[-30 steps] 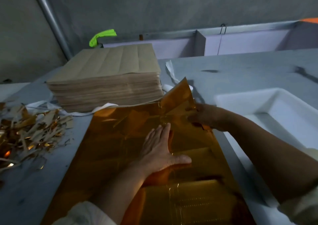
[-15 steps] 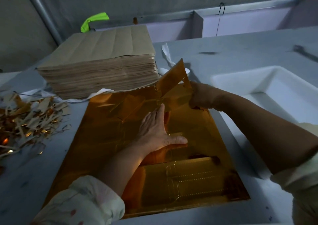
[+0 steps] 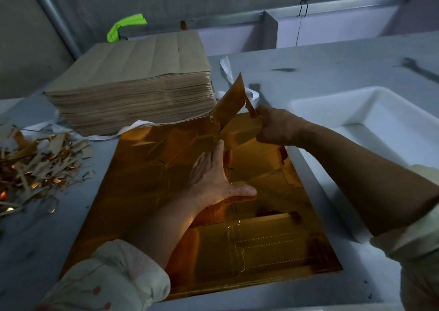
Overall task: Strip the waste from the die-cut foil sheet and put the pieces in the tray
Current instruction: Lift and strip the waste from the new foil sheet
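The grey surface [image 3: 320,73] is carrying the gold foil sheet [image 3: 133,192], which is lying flat in front of the person, its far edge just beside a stack of brown paper [image 3: 142,92]. The white tray [image 3: 392,111] is waiting to the right of the sheet, and a heap of scraps [image 3: 35,165] is lying well apart to the left. The left hand [image 3: 213,180] is still pressing the sheet down with straight, flat fingers [image 3: 211,158]. The right hand [image 3: 278,127], fingers curled in a pinch, is gripping a flap [image 3: 231,104] that is now standing higher off the far corner than a moment ago. The tear seems to be progressing, but the flap is probably not free yet.
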Demonstrator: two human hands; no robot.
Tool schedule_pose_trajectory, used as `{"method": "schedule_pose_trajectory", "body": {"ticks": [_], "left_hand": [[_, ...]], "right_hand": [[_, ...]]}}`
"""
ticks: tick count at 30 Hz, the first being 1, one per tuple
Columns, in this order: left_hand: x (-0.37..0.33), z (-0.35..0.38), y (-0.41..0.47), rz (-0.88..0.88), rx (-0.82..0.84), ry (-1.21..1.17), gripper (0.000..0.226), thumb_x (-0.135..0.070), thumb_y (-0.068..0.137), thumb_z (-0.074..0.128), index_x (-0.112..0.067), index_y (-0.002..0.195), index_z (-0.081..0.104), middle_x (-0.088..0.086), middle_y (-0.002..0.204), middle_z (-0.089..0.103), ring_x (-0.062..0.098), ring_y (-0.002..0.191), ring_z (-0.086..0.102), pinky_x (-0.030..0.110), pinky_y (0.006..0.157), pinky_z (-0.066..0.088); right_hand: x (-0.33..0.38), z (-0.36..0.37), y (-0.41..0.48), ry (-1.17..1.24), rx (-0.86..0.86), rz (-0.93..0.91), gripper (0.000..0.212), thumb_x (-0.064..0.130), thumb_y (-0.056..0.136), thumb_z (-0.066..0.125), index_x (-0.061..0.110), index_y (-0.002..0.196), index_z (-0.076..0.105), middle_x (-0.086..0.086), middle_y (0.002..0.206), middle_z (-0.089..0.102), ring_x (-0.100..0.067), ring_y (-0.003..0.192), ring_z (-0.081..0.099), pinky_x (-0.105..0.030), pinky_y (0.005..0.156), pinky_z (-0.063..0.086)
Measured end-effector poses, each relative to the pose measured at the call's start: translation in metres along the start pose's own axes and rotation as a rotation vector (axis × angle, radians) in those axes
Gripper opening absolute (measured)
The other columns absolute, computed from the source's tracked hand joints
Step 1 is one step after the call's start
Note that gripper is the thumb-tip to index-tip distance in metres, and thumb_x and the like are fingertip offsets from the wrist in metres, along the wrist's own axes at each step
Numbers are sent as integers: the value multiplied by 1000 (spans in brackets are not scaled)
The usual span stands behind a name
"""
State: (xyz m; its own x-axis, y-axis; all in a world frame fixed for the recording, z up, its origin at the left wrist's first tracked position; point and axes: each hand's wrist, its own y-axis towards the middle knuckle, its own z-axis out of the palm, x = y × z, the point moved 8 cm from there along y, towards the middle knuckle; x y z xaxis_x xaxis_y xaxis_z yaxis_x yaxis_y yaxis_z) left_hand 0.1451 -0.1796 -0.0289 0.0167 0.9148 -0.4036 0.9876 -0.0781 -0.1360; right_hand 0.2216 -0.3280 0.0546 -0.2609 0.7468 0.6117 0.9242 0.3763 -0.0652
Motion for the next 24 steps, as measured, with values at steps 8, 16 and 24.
{"method": "schedule_pose_trajectory", "body": {"ticks": [8,16,24], "left_hand": [[0,1,1,-10,6,12,150,-96,36,51,-31,153,-16,3,165,-1,24,151,-2,38,116,-2],[0,3,3,7,2,61,146,-99,37,47,-32,154,-9,2,165,-2,22,151,-1,40,118,1],[-7,0,3,79,-19,144,138,-101,40,37,-30,155,8,-8,161,8,21,149,7,42,118,8]], "right_hand": [[-1,-2,2,-1,-19,3,55,9,87,65,17,136,42,4,89,51,-11,77,53,-20,58,41],[-3,-2,5,-6,-39,-1,51,13,87,65,18,133,43,0,92,55,-13,79,55,-24,62,45],[0,-2,3,-50,-36,-20,52,11,87,66,16,133,42,2,88,53,-13,75,54,-22,59,43]]}}
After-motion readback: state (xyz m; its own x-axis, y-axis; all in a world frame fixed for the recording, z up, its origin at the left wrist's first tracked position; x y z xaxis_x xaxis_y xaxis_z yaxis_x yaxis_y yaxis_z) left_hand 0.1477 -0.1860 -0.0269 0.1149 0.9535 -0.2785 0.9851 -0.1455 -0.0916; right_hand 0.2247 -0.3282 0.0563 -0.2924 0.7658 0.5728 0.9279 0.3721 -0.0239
